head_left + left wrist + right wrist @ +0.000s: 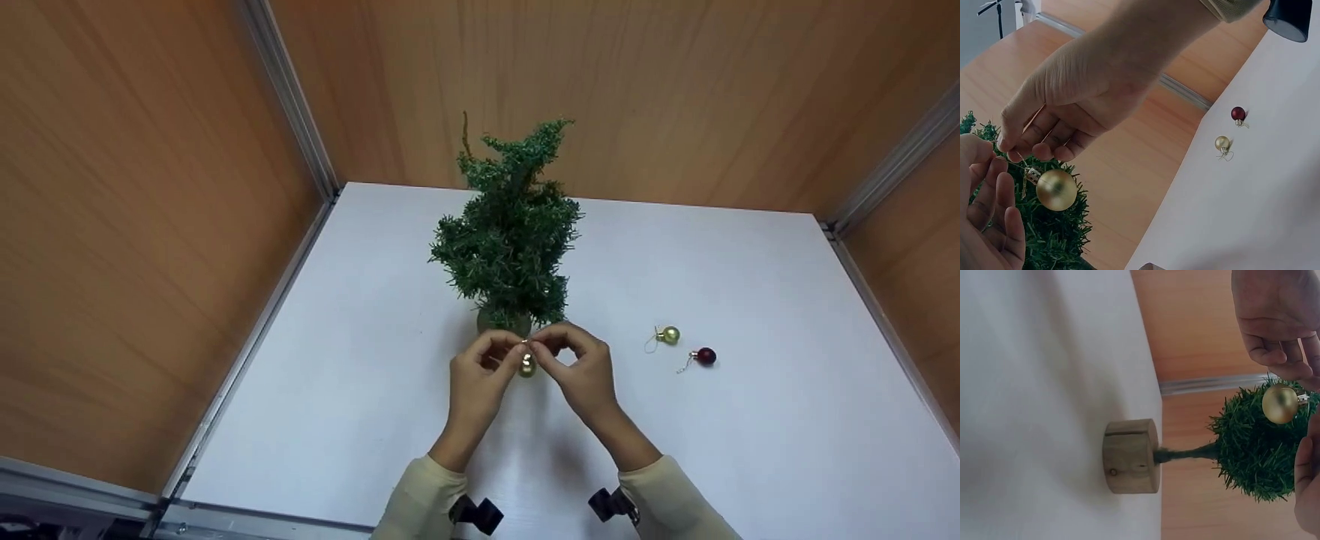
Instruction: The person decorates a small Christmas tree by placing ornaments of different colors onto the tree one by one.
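A shiny gold Christmas bauble [527, 366] hangs by its thin cord between my two hands, close in front of the little artificial Christmas tree [510, 232]. My left hand [480, 375] pinches the cord between thumb and forefinger. Thumb and forefinger of my right hand [581, 371] pinch it too, right beside the left fingertips. The left wrist view shows the cord [1021, 156] rising from the bauble's metal cap into the fingertips. The right wrist view shows the bauble below the fingers, overlapping the tree's green branches [1258, 444].
On the white table [337, 337], to the right, lie a smaller-looking gold bauble [670, 335] and a dark red bauble [705, 357], each with a cord. The tree stands on a round wooden base [1131, 458]. Wood-look panels [637, 97] enclose the back and sides.
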A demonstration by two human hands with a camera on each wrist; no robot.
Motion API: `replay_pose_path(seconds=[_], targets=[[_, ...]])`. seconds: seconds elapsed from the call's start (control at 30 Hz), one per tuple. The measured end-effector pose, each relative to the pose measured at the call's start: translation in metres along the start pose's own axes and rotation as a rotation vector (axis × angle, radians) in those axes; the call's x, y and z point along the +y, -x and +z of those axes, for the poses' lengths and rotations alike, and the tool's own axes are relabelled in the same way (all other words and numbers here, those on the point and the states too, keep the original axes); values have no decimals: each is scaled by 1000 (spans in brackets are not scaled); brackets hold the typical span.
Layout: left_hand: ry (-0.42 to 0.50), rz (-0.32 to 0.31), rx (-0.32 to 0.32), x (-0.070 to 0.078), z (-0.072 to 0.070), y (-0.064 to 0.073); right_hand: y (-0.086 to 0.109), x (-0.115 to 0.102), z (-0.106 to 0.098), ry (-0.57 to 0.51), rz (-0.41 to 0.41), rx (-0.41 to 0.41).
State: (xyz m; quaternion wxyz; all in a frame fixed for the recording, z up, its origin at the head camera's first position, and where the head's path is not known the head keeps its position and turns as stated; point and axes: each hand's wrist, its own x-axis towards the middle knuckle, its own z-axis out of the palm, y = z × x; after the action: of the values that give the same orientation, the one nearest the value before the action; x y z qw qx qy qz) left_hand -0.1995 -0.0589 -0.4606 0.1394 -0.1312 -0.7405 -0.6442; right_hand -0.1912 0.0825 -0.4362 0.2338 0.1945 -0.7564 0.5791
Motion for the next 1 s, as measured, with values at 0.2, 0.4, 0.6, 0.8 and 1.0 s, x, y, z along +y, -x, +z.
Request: replay_pose_path(seconds=[0.2,0.4,0.6,0.8,1.0], targets=[[-7,-9,19,-4,-5,-3,-5,-8,8,99,-21,88],[2,2,44,-5,-10,-7,-7,-10,16,197,-87,150],[4,-14,66,0,-16,-11,-8,10,23,213,-101,169],[-1,-10,69,30,-22,-12,-9,22,26,218,-112,158],[-9,10,67,28,-23,-16,-12,21,25,257,-122,165]])
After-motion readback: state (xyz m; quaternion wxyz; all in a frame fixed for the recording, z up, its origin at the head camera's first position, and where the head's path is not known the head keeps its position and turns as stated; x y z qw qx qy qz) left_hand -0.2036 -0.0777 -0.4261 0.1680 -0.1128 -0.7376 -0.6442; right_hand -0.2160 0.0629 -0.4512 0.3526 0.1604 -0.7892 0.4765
